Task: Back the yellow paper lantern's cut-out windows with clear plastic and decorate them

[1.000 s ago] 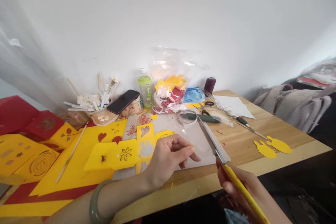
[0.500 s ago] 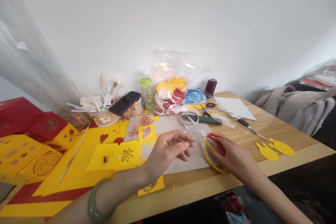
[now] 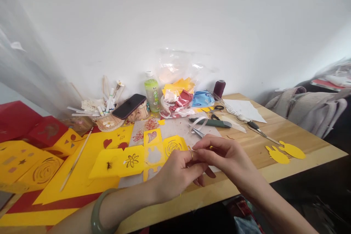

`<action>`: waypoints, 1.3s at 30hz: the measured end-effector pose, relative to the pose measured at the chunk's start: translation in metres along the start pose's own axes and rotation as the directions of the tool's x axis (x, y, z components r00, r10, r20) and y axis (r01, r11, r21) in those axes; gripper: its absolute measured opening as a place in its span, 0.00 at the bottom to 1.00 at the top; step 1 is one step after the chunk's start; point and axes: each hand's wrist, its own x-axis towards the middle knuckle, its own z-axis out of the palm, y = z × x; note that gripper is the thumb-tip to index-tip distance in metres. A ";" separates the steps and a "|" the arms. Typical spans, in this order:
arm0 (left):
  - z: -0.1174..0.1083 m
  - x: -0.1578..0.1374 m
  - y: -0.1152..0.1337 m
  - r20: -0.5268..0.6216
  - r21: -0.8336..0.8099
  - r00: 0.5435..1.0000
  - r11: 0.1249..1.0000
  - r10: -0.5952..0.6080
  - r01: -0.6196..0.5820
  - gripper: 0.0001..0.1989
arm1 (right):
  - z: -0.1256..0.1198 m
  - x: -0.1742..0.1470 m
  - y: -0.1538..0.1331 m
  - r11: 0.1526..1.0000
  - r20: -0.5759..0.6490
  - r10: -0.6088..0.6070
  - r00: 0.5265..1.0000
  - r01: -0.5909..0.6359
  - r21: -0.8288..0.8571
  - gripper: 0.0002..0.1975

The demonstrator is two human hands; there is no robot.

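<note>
My left hand (image 3: 178,172) and my right hand (image 3: 229,157) meet above the front of the table, fingertips together. Thumb and fingers of my right hand pinch beside the ringed finger of my left hand. My left fingers are curled, with the thumb pressed near them. Whatever either hand holds is hidden or too small to name. Behind my right hand show the blades of scissors (image 3: 196,131); the handles are covered. A pale tape ring (image 3: 202,122) lies by those blades. Cut yellow card (image 3: 173,146) is left of my hands.
A green cutter (image 3: 216,123) and black-handled scissors (image 3: 218,108) lie farther back. Along the wall stand a green bottle (image 3: 152,93), a clear bag (image 3: 178,98) and a thread spool (image 3: 219,89). A phone (image 3: 129,106) rests on baskets. Yellow rabbit-shaped cutouts (image 3: 293,150) lie right.
My right hand has left the red-handled scissors and moved left to meet my left hand. My left hand has shifted slightly lower and its fingers have closed in.
</note>
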 end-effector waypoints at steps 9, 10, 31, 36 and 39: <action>0.001 0.002 -0.007 0.021 -0.045 0.999 0.998 -0.039 0.040 0.12 | 0.007 0.001 0.011 0.997 -0.123 0.017 0.992 -0.006 0.083 0.10; 0.001 0.002 -0.008 0.031 -0.061 0.999 0.997 -0.043 0.044 0.13 | 0.007 0.001 0.012 0.997 -0.129 0.015 0.992 -0.005 0.077 0.09; 0.000 0.004 -0.011 0.038 -0.126 0.996 0.988 -0.083 0.087 0.12 | 0.003 0.000 0.019 1.000 -0.095 -0.001 0.995 0.003 0.025 0.09; 0.001 0.004 -0.013 0.030 -0.135 0.995 0.986 -0.095 0.099 0.13 | 0.003 0.002 0.021 1.000 -0.110 -0.001 0.994 0.003 0.022 0.09; 0.001 0.004 -0.014 0.030 -0.147 0.995 0.984 -0.096 0.099 0.13 | 0.002 0.002 0.023 1.000 -0.129 -0.027 0.991 0.029 0.012 0.07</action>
